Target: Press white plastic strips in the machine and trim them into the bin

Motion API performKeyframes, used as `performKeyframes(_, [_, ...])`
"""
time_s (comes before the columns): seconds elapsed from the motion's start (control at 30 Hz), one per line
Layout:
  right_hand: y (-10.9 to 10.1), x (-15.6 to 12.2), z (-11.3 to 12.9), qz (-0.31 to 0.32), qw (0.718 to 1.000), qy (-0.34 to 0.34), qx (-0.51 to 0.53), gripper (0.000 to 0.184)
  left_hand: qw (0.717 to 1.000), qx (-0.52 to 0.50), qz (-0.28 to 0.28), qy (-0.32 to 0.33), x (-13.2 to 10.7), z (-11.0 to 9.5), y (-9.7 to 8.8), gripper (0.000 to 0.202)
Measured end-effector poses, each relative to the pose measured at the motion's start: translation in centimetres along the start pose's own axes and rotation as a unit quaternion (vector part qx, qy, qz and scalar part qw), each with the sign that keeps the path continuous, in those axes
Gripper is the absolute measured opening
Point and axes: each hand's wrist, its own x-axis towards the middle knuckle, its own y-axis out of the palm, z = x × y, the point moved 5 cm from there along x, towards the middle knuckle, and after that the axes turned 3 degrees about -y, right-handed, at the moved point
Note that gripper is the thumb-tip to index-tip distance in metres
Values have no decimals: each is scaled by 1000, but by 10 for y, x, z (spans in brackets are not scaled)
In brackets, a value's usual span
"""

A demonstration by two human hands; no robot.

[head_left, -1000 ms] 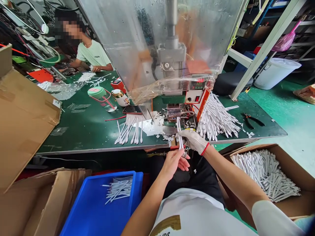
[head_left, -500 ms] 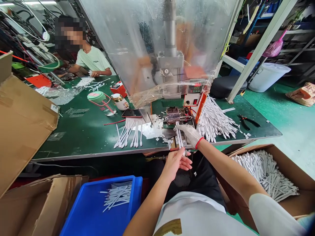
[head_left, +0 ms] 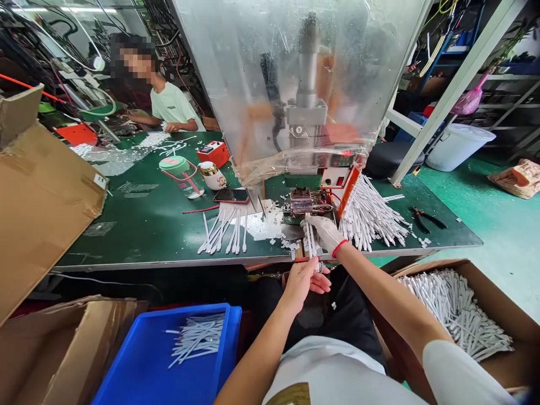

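1. The gloved right hand sits at the front edge of the green-topped work surface. Its fingers are together, clamped on a small bunch of white plastic sticks, which stand nearly upright with a slight tilt.
2. The bare left hand is just below those fingers. Its own fingers are slightly apart and very near the lower ends of the sticks; whether they grip them, I cannot tell.
3. The sticks look light, thin and fairly stiff. Their smooth surface may let them slide or fan out, so the surest hold seems to be a firm pinch around the middle of the bunch.
4. Just beyond the fingers is a compact press behind a clear plastic curtain, with white scraps scattered on the surface to its left.
5. To the right of the fingers lies a large heap of white sticks, with black-handled pliers farther along. To the left is a smaller row of sticks, near a smartphone.
6. Below the fingers, a blue plastic tray on the left and a cardboard box on the right both hold sticks.
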Motion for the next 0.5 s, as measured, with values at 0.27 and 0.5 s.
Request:
performKeyframes(0.27, [2, -2, 0, -2, 1000, -2, 24, 24, 1000, -5, -9, 1, 0, 1, 1, 66])
performKeyframes(0.5, [9, -13, 8, -8, 998, -33, 44, 25, 999, -14, -24, 15, -3, -1, 2, 64])
